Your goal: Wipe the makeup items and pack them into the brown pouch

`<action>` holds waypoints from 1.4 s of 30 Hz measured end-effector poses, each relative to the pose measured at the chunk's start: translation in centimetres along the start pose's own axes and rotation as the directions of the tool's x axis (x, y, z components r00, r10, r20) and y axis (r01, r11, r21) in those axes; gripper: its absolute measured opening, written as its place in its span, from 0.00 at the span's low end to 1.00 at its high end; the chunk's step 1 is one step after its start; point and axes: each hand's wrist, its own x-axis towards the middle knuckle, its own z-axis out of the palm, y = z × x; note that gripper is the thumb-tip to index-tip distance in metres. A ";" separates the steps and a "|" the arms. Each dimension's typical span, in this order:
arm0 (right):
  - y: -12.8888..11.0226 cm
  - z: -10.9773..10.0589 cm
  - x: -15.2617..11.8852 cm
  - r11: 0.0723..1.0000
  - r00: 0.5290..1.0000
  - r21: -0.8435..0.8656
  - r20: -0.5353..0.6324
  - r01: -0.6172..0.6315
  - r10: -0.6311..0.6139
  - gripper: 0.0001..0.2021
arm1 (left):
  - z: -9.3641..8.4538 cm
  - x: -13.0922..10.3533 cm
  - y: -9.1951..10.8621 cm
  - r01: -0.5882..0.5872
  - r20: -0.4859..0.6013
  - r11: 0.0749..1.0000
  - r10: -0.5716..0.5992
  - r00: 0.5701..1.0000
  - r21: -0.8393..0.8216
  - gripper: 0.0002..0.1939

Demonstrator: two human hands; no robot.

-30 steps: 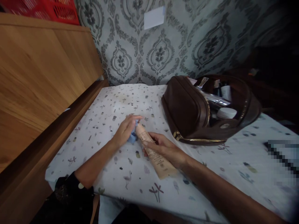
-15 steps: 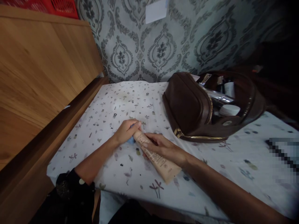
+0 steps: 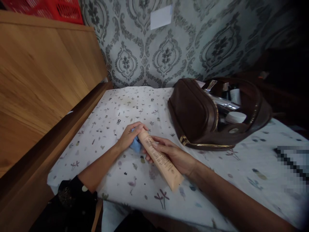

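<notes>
A beige tube (image 3: 160,159) with dark printing lies at a slant between my hands, above the patterned white cloth. My right hand (image 3: 170,151) is wrapped round its middle, thumb on top. My left hand (image 3: 131,135) is closed on a blue cloth (image 3: 135,145), which hangs below the fingers, and its fingertips cover the upper end of the tube. That end is partly hidden.
An open brown bag (image 3: 196,112) holding a white jar (image 3: 236,117) and several cosmetics stands on the covered table (image 3: 96,161) at right. A wooden cabinet (image 3: 48,61) with a red basket (image 3: 69,11) is at left. The wall is behind.
The tube has turned slightly within my right hand. More of the blue cloth shows under my left hand. The whole view has shifted a little.
</notes>
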 end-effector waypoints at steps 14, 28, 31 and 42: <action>-0.1 0.5 -0.1 0.871 0.987 -0.486 -0.092 0.071 -0.131 0.32 | -0.5 0.6 -0.8 0.066 -0.161 0.997 -0.072 0.984 -0.043 0.24; 0.1 0.0 0.2 0.977 0.988 -0.207 -0.133 0.045 -0.074 0.19 | -0.5 -0.4 0.7 -0.399 -0.008 0.835 0.434 0.901 0.378 0.24; 0.0 0.0 0.1 0.961 0.980 -0.271 -0.173 0.052 -0.102 0.18 | -0.1 -0.4 0.7 -0.480 0.265 0.745 0.400 0.877 0.464 0.22; -0.2 0.8 -0.2 0.884 0.990 -0.465 -0.093 0.047 -0.101 0.20 | -1.3 0.6 -0.3 0.046 -0.002 0.954 -0.047 0.999 0.297 0.21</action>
